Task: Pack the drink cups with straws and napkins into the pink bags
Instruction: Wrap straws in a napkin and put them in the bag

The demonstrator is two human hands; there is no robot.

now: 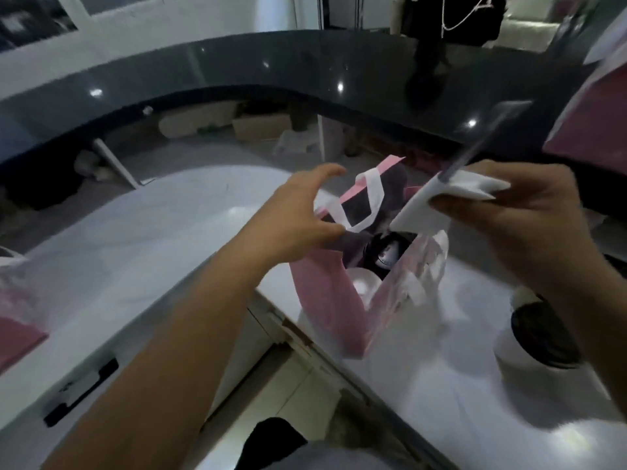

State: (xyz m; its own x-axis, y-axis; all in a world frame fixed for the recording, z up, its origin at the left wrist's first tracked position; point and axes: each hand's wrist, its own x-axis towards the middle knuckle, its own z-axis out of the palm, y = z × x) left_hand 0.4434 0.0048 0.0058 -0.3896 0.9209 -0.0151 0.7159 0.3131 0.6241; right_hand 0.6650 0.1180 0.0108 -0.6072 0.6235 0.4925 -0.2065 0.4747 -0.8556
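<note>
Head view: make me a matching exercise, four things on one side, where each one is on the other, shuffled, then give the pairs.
Things:
1. napkin
2. pink bag
3. drink cup
4. left hand

Places:
A. standing open on the white counter
B. on the counter by the right forearm, outside the bag
C. pinched in the right hand with a wrapped straw, above the bag's mouth
D. at the bag's far rim, by a white handle

Pairs: 1-C, 2-A, 3-B, 4-D
</note>
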